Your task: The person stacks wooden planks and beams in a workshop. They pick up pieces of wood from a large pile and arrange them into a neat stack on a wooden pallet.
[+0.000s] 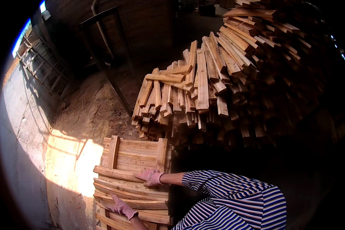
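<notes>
A stack of wooden slats [136,159] lies at the lower centre of the frame, loose curved strips across its nearer part and two short crosspieces [113,152] near its far edge. The right hand [149,176], in a pink glove, lies spread on one strip; the left hand [121,207], gloved alike, rests lower down, fingers spread over the strips. A striped sleeve [222,188] fills the lower right. Beyond, a big timber heap [203,80] reaches the upper right; a ladder-like frame [42,65] leans at upper left.

No legible writing or signs anywhere
</notes>
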A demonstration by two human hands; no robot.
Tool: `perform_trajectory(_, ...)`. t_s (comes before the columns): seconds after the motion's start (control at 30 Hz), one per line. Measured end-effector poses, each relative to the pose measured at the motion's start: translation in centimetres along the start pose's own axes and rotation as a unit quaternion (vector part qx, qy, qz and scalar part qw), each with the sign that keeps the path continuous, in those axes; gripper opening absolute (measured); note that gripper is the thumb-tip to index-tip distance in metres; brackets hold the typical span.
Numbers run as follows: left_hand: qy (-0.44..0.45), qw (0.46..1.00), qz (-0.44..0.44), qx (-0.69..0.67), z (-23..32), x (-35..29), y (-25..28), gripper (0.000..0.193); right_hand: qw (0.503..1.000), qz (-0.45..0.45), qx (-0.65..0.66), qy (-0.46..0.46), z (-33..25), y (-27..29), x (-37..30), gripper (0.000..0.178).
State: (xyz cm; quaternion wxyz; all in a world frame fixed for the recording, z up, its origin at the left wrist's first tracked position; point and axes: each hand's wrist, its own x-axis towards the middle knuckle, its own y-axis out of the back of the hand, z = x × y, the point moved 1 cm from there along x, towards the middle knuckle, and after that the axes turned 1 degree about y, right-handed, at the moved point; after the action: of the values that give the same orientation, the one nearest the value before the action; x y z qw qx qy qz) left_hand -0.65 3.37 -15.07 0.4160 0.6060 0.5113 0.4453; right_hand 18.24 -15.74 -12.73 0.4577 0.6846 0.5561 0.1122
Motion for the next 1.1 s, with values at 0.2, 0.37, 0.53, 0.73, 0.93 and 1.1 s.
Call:
perform_trajectory(0.2,-0.158,0.774,0.018,-0.613,17.2,-4.9,12.1,0.074,0.911,0.392,-0.091,-0.09,6.4,10.9,-11.5,0.085)
perform_trajectory(0.37,-0.391,0.663,-0.143,-0.623,35.1,-14.4,22.6,0.076,0.794,0.391,-0.055,-0.463,17.8,26.1,-18.2,0.098)
perform_trajectory(0.53,-0.505,0.538,-0.333,-0.586,53.8,-20.9,29.7,0.071,0.776,0.413,0.258,-0.401,26.1,28.7,-24.0,0.093)
perform_trajectory(0.73,-0.343,0.608,-0.486,-0.525,70.0,-25.4,36.3,0.084,0.743,0.537,0.385,-0.11,30.6,29.9,-27.9,0.077)
perform_trajectory(0.93,-0.284,0.559,-0.552,-0.55,76.8,-27.9,35.9,0.035,0.73,0.591,0.297,-0.17,33.5,35.0,-20.7,0.087)
perform_trajectory(1.1,-0.234,0.445,-0.651,-0.568,73.6,-22.6,33.0,0.016,0.773,0.5,0.274,-0.278,37.1,34.9,-15.9,0.088)
